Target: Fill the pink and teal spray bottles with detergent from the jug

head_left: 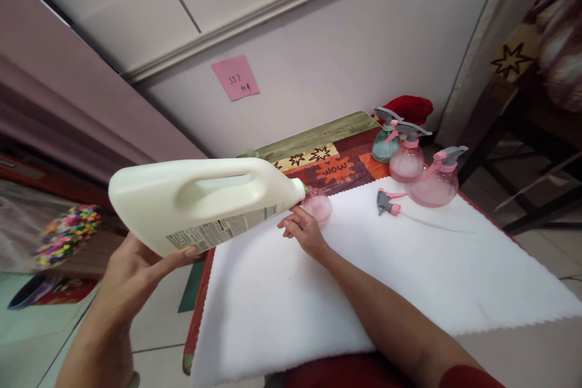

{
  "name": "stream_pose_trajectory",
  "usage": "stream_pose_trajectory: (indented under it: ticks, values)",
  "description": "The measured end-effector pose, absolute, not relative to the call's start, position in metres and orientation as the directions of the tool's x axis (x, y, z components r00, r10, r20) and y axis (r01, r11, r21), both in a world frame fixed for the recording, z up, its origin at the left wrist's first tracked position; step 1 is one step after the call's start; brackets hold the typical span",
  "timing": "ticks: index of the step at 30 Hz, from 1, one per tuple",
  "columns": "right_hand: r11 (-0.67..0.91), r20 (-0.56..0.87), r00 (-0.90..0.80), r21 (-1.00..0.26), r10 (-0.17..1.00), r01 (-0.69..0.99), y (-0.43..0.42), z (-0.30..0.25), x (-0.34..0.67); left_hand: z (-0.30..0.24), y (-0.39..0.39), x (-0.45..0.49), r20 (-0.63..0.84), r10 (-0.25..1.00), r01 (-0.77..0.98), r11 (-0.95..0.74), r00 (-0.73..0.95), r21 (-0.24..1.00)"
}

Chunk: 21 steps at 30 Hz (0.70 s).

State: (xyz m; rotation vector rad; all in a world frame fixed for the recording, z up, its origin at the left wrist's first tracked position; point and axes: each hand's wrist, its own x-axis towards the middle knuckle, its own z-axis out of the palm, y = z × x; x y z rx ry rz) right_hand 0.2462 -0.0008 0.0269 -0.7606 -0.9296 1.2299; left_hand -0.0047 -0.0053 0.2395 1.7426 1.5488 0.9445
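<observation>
My left hand (136,273) is closed around the base end of a large pale-green plastic detergent bottle (150,194), which is tilted on its side with its neck pointing right. The mouth of the bottle meets the top of a round pink spray bottle (319,207) that has no spray head on it. My right hand (304,230) is beside them, its index finger against the underside of the detergent bottle's neck and the other fingers curled. Whether liquid is flowing cannot be made out. A grey-and-pink spray head (386,202) with a thin tube lies to the right.
A white padded sheet (282,315) covers most of the small table. At its back right stand a green spray bottle (385,145) and two pink spray bottles (406,167), with a red cloth item (409,109) behind. A wall with a pink note (235,77) borders the far side.
</observation>
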Motion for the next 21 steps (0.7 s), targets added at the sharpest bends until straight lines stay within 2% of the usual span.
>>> stream_pose_trajectory:
  ticks: [11,21]
  values:
    - [0.198,0.177,0.088,-0.878,0.980,-0.436,-0.0028,0.0327,0.2493,0.2380,-0.0056,-0.0090,0.104,0.993,0.537,-0.116,0.054,0.835]
    - [0.192,0.169,0.092,-0.872,0.981,-0.449,-0.0031,0.0344,0.2488,0.2433,-0.0035,-0.0058,0.134,0.988,0.594,-0.150,0.070,0.790]
